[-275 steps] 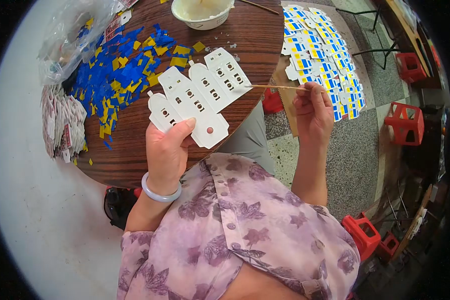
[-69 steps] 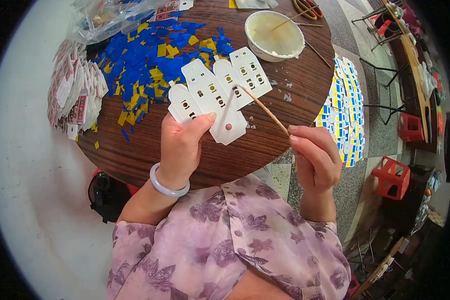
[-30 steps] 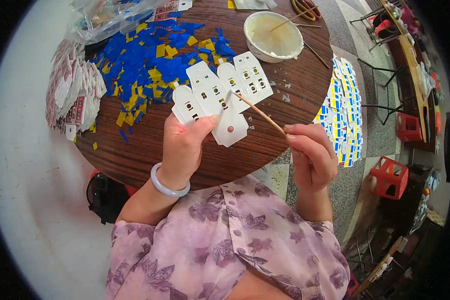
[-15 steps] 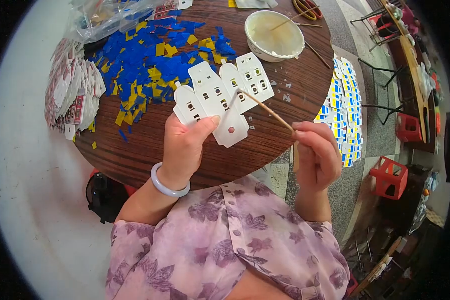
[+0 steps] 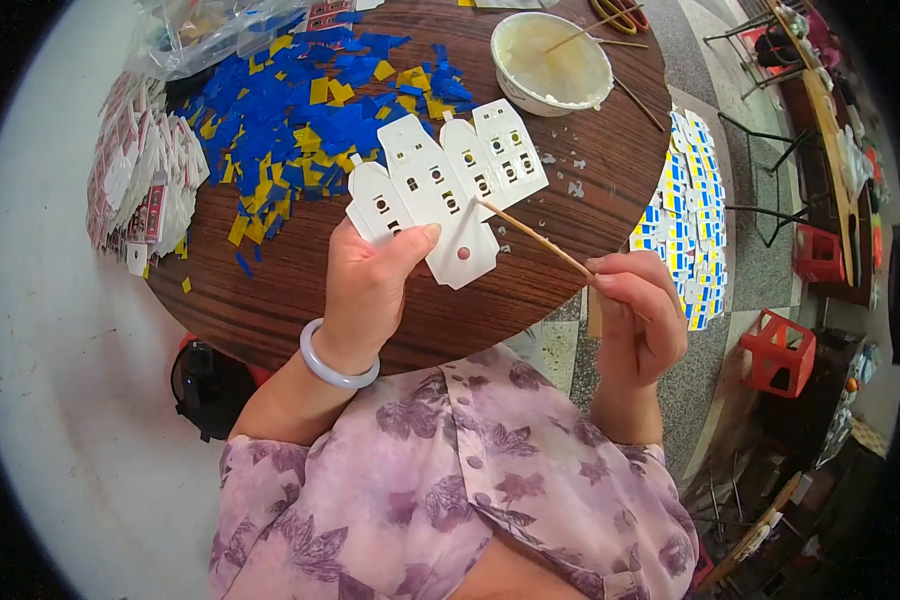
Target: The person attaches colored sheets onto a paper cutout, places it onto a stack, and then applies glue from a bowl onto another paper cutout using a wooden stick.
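A flat white die-cut card [image 5: 425, 180] with small cut-out windows and one round hole is held by my left hand [image 5: 367, 285], thumb on top at its lower left edge. Between the thumb and fingers of my right hand [image 5: 638, 310] is a thin wooden stick [image 5: 540, 238]. Its tip is at the card, near the middle windows; whether it touches is hard to tell. Beyond the card lies a pile of blue and yellow pieces [image 5: 300, 130]. A white bowl [image 5: 553, 104] of pale paste stands behind the card, with another stick in it.
The round wooden table [image 5: 270, 325] carries a stack of printed cards [image 5: 145, 175] at left, a clear plastic bag [image 5: 195, 40], and scissors [image 5: 620, 15] beside loose sticks. Blue-yellow-white cards [image 5: 695, 220] lie in rows at right. A red stool [image 5: 778, 353] stands on the floor.
Since the earliest frame, the view has shifted and the stick tip has gone from the card's right edge to its middle. Lately the tip has moved slightly down along the card.
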